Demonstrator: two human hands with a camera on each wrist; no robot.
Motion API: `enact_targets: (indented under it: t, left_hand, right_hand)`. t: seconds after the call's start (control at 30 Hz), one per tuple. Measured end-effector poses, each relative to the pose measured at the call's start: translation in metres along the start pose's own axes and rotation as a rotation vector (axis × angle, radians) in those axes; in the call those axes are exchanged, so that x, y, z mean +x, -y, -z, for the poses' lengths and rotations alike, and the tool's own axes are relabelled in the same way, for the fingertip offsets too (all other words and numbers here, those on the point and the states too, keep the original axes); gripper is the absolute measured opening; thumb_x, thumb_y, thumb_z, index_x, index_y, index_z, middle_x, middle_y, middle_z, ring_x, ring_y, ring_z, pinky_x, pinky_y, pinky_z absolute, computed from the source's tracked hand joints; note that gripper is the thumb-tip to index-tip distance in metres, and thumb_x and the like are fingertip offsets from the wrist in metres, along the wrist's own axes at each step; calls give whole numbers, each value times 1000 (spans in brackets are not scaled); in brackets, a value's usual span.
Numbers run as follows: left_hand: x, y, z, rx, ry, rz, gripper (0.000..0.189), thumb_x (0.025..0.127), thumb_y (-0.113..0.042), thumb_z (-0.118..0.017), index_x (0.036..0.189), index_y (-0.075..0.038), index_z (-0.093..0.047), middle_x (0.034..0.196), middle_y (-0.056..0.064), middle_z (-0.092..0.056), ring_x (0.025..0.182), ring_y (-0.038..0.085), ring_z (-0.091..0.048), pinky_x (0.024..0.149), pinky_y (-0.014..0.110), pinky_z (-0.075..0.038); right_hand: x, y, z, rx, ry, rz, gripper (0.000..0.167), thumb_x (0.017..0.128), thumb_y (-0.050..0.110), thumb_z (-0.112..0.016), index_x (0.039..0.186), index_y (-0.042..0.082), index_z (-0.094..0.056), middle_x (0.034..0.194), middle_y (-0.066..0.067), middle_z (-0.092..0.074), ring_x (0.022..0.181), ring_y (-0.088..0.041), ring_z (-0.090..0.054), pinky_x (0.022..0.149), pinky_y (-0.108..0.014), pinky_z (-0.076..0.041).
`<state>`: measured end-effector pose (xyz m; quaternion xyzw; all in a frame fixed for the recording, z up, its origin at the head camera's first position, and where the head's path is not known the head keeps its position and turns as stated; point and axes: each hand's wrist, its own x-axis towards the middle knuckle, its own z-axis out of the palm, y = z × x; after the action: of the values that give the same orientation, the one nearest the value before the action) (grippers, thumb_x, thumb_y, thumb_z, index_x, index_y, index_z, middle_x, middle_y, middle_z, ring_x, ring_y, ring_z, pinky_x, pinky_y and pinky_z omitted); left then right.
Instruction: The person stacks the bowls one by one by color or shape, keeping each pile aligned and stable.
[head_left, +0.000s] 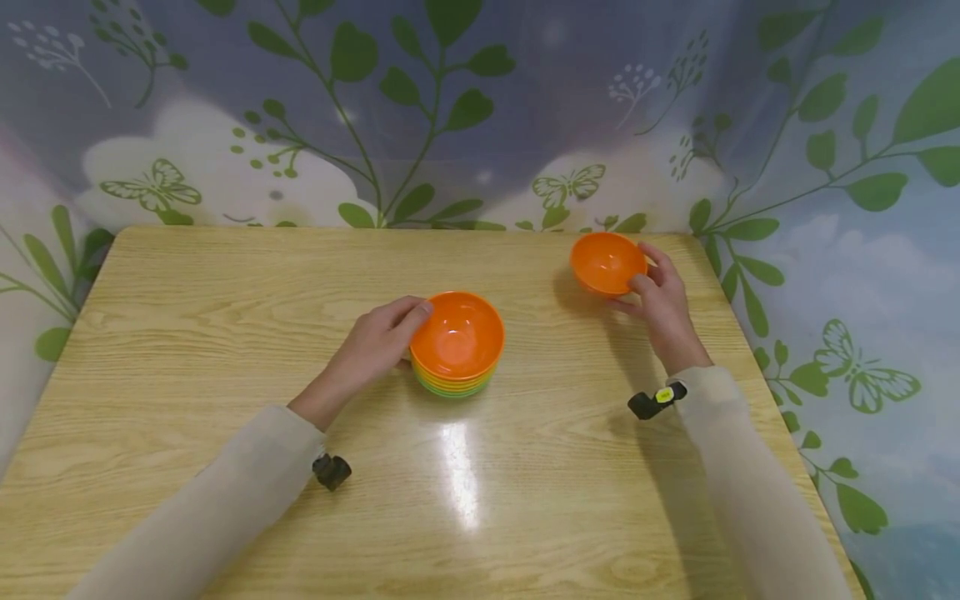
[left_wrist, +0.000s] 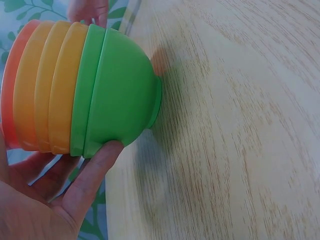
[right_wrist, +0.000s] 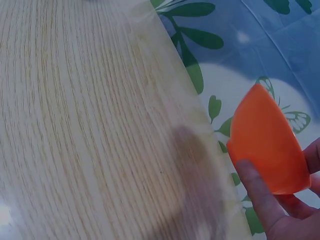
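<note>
A nested stack of bowls [head_left: 456, 337] stands mouth up near the middle of the table, orange on top, yellow below and green [left_wrist: 122, 85] at the bottom. My left hand [head_left: 381, 337] grips the stack's left side, thumb at the top rim and fingers [left_wrist: 95, 172] along the outside down to the green bowl. The green foot is close to the tabletop. At the back right, my right hand [head_left: 663, 308] holds a single orange bowl [head_left: 606, 260] by its right side, above the table and slightly tilted. In the right wrist view, a finger [right_wrist: 257, 192] lies against this orange bowl's underside.
The wooden table [head_left: 225, 333] has its back edge against a printed curtain [head_left: 450, 125] with leaves and butterflies. More of this cloth hangs along the right edge. Each wrist carries a small black camera [head_left: 332, 472]. Light glares off the tabletop in front of the stack.
</note>
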<state>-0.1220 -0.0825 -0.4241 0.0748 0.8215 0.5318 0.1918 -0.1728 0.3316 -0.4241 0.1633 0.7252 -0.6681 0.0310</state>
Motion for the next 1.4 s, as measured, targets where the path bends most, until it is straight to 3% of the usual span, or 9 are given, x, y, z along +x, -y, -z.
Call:
enact_targets:
  t: [0.2, 0.33, 0.6, 0.87, 1.2, 1.4]
  left_hand:
    - [0, 0, 0, 0, 1, -4, 55, 116, -50, -46, 154, -14, -60, 148, 14, -67, 114, 33, -73, 83, 43, -70]
    - [-1, 0, 0, -2, 0, -6, 55, 116, -50, -46, 154, -14, -59, 147, 14, -67, 114, 33, -73, 83, 44, -70]
    - [-1, 0, -1, 3, 1, -1, 55, 116, -50, -46, 154, -14, -59, 148, 14, -67, 112, 33, -73, 84, 46, -70]
    - [0, 1, 0, -1, 1, -6, 54, 115, -51, -46, 153, -15, -60, 147, 13, -67, 113, 33, -73, 84, 45, -70]
    - [1, 1, -1, -9, 0, -4, 53, 115, -50, -47, 152, -15, -61, 146, 12, -68, 111, 32, -73, 82, 43, -70]
    - [1, 1, 0, -11, 0, -5, 53, 115, -51, -47, 152, -15, -61, 145, 12, -68, 111, 32, -73, 82, 43, -70]
  right_hand:
    - [-6, 6, -7, -52, 39, 19, 67, 110, 10, -45, 173, 26, -28, 165, -14, -37, 125, -21, -58, 108, -45, -56]
    - [-9, 9, -13, -70, 58, 41, 65, 110, 11, -46, 172, 26, -31, 164, -15, -40, 122, -20, -60, 102, -39, -61]
    - [-15, 16, -20, -116, 106, 81, 64, 111, 13, -46, 172, 26, -31, 169, -17, -39, 132, -29, -58, 96, -33, -64]
    - [-24, 26, -27, -113, 143, 96, 61, 111, 12, -47, 170, 25, -36, 166, -16, -41, 131, -29, -57, 98, -37, -62]
    - [-36, 40, -39, -96, 183, 113, 65, 109, 8, -45, 170, 24, -36, 172, -15, -38, 145, -37, -51, 88, -26, -67]
    - [-43, 47, -47, -109, 204, 123, 66, 107, 7, -44, 171, 24, -36, 172, -14, -38, 145, -40, -51, 87, -27, -67]
